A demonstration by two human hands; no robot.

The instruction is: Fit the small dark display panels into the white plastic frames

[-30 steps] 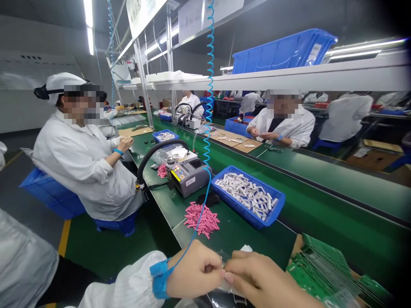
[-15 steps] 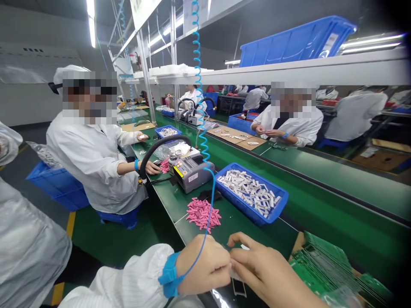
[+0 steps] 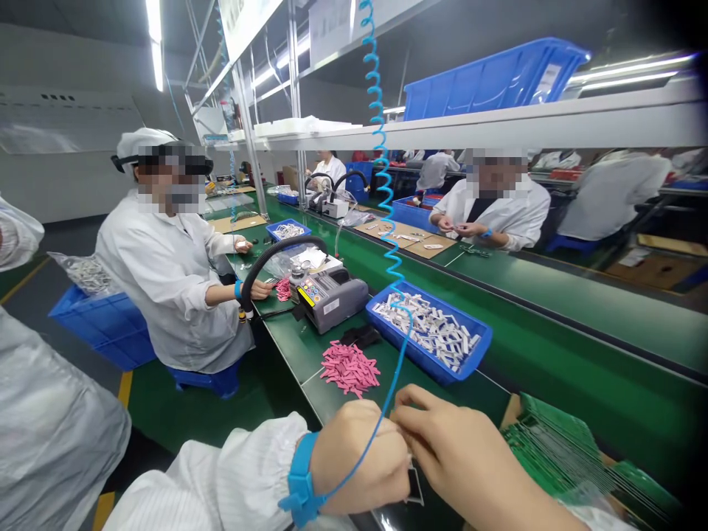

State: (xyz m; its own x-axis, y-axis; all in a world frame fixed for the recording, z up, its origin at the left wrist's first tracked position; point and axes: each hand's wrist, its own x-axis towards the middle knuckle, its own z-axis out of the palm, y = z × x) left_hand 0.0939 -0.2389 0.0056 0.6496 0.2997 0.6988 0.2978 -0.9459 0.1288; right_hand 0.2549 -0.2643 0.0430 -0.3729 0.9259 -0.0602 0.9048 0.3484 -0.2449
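Note:
My left hand [image 3: 362, 453], with a blue wrist strap [image 3: 302, 479] and its coiled cord, is closed near the bench's front edge. Its fingertips meet those of my right hand [image 3: 456, 442], which has its fingers bent and pinched together. Whatever lies between the fingers is hidden by the hands. Partly covered below them is a small dark rectangular piece with a pale frame [image 3: 414, 487]. Beyond my left hand lies a heap of pink strips [image 3: 350, 367]. A blue tray [image 3: 487, 346] full of small white parts stands farther back.
A grey tape dispenser [image 3: 332, 299] with a black hose stands past the pink heap. Green circuit boards [image 3: 558, 442] are stacked at right. A co-worker in white [image 3: 171, 273] sits at left, another [image 3: 492, 203] across the bench. The blue coiled cord [image 3: 381, 140] hangs ahead.
My left hand has shifted slightly right and turned, covering more of the framed piece. My right hand's fingers have drawn closer in against it. The coiled cord has swung right.

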